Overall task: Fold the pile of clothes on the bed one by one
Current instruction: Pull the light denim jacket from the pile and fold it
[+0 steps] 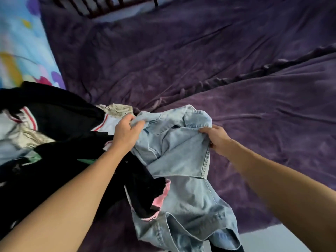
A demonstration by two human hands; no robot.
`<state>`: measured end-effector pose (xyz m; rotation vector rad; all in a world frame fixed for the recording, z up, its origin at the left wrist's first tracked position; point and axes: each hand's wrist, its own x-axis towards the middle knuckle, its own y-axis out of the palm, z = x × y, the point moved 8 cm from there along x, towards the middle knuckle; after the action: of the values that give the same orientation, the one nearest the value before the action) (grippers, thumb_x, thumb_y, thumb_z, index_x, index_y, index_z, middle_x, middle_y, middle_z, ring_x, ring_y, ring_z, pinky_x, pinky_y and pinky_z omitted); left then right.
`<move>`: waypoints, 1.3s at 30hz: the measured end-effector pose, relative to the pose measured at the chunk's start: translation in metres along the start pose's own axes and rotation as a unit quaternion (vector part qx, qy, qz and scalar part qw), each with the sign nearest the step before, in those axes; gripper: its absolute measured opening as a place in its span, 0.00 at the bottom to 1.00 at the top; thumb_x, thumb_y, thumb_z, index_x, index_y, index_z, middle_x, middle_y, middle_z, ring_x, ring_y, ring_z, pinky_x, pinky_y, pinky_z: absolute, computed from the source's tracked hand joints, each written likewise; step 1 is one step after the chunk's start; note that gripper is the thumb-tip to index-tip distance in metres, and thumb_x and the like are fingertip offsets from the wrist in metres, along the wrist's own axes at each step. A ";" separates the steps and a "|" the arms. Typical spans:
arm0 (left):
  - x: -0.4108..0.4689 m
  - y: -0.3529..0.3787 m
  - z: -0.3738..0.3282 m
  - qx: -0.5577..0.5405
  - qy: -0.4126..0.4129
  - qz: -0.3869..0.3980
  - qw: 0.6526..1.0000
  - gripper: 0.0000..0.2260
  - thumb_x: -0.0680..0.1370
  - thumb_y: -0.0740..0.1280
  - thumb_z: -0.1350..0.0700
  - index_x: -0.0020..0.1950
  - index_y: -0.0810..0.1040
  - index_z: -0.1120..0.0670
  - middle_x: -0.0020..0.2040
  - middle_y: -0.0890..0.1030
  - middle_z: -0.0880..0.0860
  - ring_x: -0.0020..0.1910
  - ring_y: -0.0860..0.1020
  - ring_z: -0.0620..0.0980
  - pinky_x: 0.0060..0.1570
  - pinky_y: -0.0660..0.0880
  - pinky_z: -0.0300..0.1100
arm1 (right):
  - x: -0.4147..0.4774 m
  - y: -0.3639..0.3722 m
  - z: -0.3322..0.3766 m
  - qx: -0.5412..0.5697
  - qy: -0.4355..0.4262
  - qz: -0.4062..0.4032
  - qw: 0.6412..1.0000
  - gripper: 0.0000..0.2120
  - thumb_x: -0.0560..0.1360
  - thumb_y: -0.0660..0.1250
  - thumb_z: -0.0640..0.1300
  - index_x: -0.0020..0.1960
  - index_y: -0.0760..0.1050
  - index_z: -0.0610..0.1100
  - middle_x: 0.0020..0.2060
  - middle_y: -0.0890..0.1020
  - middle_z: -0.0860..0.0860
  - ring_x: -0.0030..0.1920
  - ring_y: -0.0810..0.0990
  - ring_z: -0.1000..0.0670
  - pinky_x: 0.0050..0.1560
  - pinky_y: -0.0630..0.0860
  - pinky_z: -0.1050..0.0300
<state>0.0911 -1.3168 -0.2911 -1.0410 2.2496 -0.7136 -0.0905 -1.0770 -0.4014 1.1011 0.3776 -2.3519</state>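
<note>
A person's left hand and right hand grip the upper edge of a crumpled light-blue denim garment above a bed covered in a wrinkled dark-purple plush blanket. The denim hangs toward the near edge of the bed. To the left lies a heap of mostly black clothes with white, red-striped and pink pieces, beside a pale-blue cartoon-print fabric. A dark wooden slatted headboard crosses the top.
</note>
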 end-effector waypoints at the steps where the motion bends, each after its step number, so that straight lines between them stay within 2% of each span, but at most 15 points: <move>1: -0.005 -0.016 -0.012 0.013 0.017 -0.010 1.000 0.15 0.72 0.69 0.46 0.42 0.74 0.58 0.34 0.74 0.49 0.34 0.71 0.47 0.36 0.67 0.44 | -0.012 -0.002 0.022 0.006 -0.026 -0.003 1.000 0.05 0.73 0.69 0.36 0.47 0.78 0.43 0.39 0.81 0.45 0.37 0.79 0.46 0.39 0.77 0.53; 4: -0.014 -0.063 -0.052 0.044 0.078 -0.049 0.995 0.12 0.74 0.71 0.48 0.49 0.80 0.56 0.42 0.81 0.53 0.43 0.78 0.52 0.44 0.72 0.45 | -0.058 -0.006 0.094 0.020 -0.111 -0.004 0.994 0.07 0.73 0.68 0.36 0.46 0.77 0.46 0.41 0.83 0.46 0.39 0.81 0.47 0.42 0.81 0.52; 5: -0.016 -0.079 -0.065 0.056 0.095 -0.062 0.992 0.09 0.76 0.70 0.50 0.45 0.80 0.56 0.38 0.80 0.54 0.42 0.78 0.55 0.42 0.70 0.45 | -0.074 -0.006 0.116 0.019 -0.135 -0.004 0.991 0.07 0.73 0.68 0.36 0.46 0.77 0.46 0.42 0.83 0.46 0.40 0.82 0.46 0.45 0.81 0.49; 7: -0.020 -0.120 -0.087 0.064 0.119 -0.098 0.986 0.14 0.78 0.66 0.50 0.36 0.76 0.58 0.30 0.75 0.54 0.37 0.76 0.58 0.37 0.67 0.47 | -0.114 -0.004 0.154 0.026 -0.174 0.007 0.984 0.07 0.73 0.68 0.35 0.49 0.77 0.44 0.42 0.83 0.45 0.40 0.82 0.46 0.47 0.81 0.47; 9: -0.017 -0.157 -0.104 0.075 0.135 -0.141 0.978 0.18 0.79 0.64 0.49 0.36 0.75 0.61 0.31 0.75 0.59 0.36 0.76 0.61 0.36 0.66 0.48 | -0.148 -0.004 0.186 0.026 -0.210 0.012 0.977 0.10 0.73 0.68 0.33 0.52 0.77 0.41 0.41 0.83 0.45 0.37 0.81 0.47 0.43 0.81 0.50; 11: -0.024 -0.202 -0.125 0.086 0.163 -0.177 0.967 0.17 0.79 0.63 0.50 0.40 0.77 0.64 0.38 0.78 0.66 0.40 0.77 0.64 0.37 0.64 0.47 | -0.196 -0.004 0.209 0.019 -0.254 0.008 0.967 0.09 0.72 0.67 0.32 0.49 0.77 0.41 0.38 0.82 0.45 0.35 0.81 0.47 0.39 0.81 0.52; 14: -0.038 -0.263 -0.146 0.116 0.212 -0.207 0.948 0.13 0.80 0.63 0.53 0.43 0.78 0.62 0.41 0.79 0.67 0.43 0.77 0.65 0.38 0.63 0.46 | -0.265 -0.005 0.227 0.006 -0.314 -0.007 0.949 0.07 0.71 0.69 0.32 0.46 0.78 0.41 0.38 0.82 0.44 0.33 0.82 0.47 0.37 0.82 0.52; 17: -0.059 -0.308 -0.163 0.152 0.261 -0.233 0.925 0.12 0.79 0.62 0.49 0.49 0.80 0.57 0.46 0.81 0.64 0.48 0.78 0.65 0.42 0.70 0.50 | -0.322 0.004 0.226 -0.043 -0.355 -0.022 0.934 0.07 0.70 0.72 0.34 0.48 0.80 0.38 0.38 0.84 0.44 0.32 0.83 0.49 0.35 0.82 0.54; 20: -0.079 -0.345 -0.186 0.181 0.272 -0.274 0.904 0.12 0.80 0.62 0.50 0.58 0.80 0.52 0.53 0.81 0.62 0.54 0.77 0.65 0.47 0.72 0.52 | -0.369 0.013 0.225 -0.091 -0.372 -0.051 0.922 0.07 0.68 0.75 0.36 0.45 0.82 0.38 0.33 0.84 0.47 0.30 0.82 0.51 0.31 0.80 0.58; 23: -0.088 -0.374 -0.207 0.163 0.287 -0.297 0.896 0.14 0.80 0.61 0.49 0.60 0.79 0.52 0.55 0.80 0.63 0.56 0.76 0.65 0.49 0.73 0.53 | -0.413 0.021 0.228 -0.122 -0.364 -0.049 0.922 0.05 0.68 0.76 0.39 0.41 0.81 0.39 0.30 0.84 0.48 0.29 0.82 0.51 0.30 0.79 0.59; 29: -0.105 -0.420 -0.249 0.043 0.376 -0.309 0.873 0.13 0.78 0.60 0.55 0.46 0.77 0.64 0.45 0.77 0.68 0.47 0.76 0.67 0.42 0.69 0.53 | -0.506 0.034 0.246 -0.133 -0.395 -0.002 0.909 0.21 0.64 0.76 0.50 0.48 0.81 0.35 0.42 0.85 0.41 0.40 0.85 0.43 0.42 0.82 0.49; 31: -0.115 -0.428 -0.260 -0.021 0.391 -0.308 0.867 0.10 0.75 0.59 0.58 0.35 0.69 0.60 0.33 0.70 0.61 0.38 0.71 0.62 0.37 0.61 0.49 | -0.527 0.039 0.254 -0.100 -0.433 0.008 0.896 0.19 0.66 0.75 0.48 0.49 0.81 0.35 0.43 0.85 0.40 0.42 0.85 0.42 0.43 0.82 0.49; 34: -0.129 -0.415 -0.275 -0.104 0.400 -0.263 0.872 0.11 0.73 0.58 0.57 0.32 0.62 0.57 0.29 0.61 0.54 0.34 0.62 0.52 0.34 0.53 0.47 | -0.534 0.028 0.257 -0.043 -0.469 -0.009 0.882 0.13 0.72 0.72 0.44 0.52 0.80 0.36 0.46 0.85 0.40 0.43 0.85 0.42 0.46 0.82 0.48; 37: -0.126 -0.364 -0.280 -0.064 0.387 -0.176 0.903 0.16 0.74 0.65 0.57 0.29 0.63 0.54 0.28 0.64 0.54 0.32 0.63 0.50 0.31 0.56 0.48 | -0.510 -0.002 0.240 0.011 -0.449 -0.038 0.893 0.08 0.76 0.68 0.42 0.53 0.80 0.39 0.45 0.85 0.43 0.42 0.85 0.44 0.43 0.82 0.50; 39: -0.117 -0.313 -0.272 -0.013 0.351 -0.123 0.928 0.15 0.73 0.68 0.58 0.30 0.66 0.55 0.29 0.66 0.55 0.29 0.63 0.49 0.28 0.57 0.45 | -0.479 -0.029 0.215 0.044 -0.422 -0.074 0.903 0.07 0.77 0.67 0.42 0.53 0.80 0.41 0.45 0.85 0.43 0.43 0.85 0.44 0.46 0.82 0.47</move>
<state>0.1293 -1.3352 0.1378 -1.2314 2.7410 -1.3389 0.0159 -0.9910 0.1062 0.0040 0.0278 -2.7238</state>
